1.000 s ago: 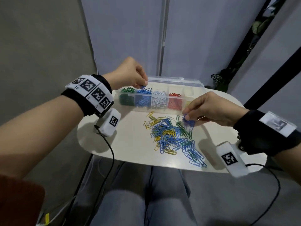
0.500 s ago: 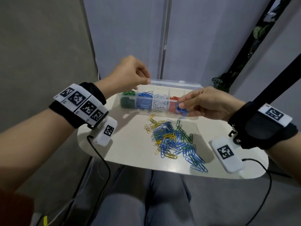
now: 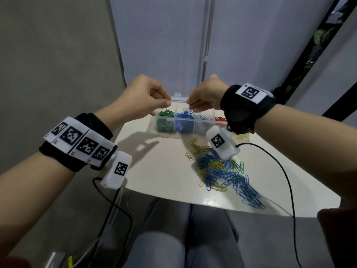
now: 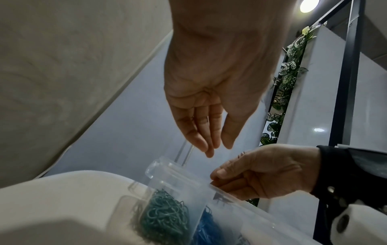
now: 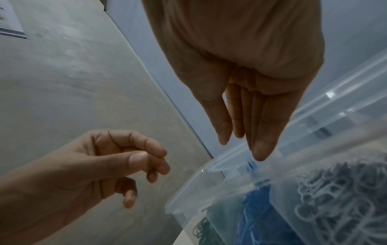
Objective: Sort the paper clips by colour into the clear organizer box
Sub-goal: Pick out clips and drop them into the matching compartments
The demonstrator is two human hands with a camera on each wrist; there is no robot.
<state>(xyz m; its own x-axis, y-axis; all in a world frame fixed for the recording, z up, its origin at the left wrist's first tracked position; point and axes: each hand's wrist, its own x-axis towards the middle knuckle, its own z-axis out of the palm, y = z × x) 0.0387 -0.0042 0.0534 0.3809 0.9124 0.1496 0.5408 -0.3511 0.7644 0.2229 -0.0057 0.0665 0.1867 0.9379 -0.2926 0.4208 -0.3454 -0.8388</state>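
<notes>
The clear organizer box (image 3: 156, 120) stands at the table's far edge, lid open, with green clips (image 3: 165, 121), blue clips (image 3: 184, 122), white clips (image 3: 202, 123) and red clips (image 3: 220, 119) in separate compartments. My right hand (image 3: 190, 107) hovers over the blue compartment and pinches blue paper clips at its fingertips (image 5: 259, 152). My left hand (image 3: 167, 103) hangs just left of it, above the green compartment, thumb against curled fingers (image 5: 150, 159), holding nothing I can see. A mixed pile (image 3: 222, 171) of blue, yellow and green clips lies mid-table.
The small white table (image 3: 154, 171) ends close to my knees. A grey wall runs along the left, pale panels stand behind the box, and a plant (image 3: 318, 35) climbs a black frame at the right. A black cable (image 3: 289, 180) crosses the table's right side.
My right hand has risen from the pile and swung left with blue clips to above the blue compartment. The left hand stayed up by the box's left end.
</notes>
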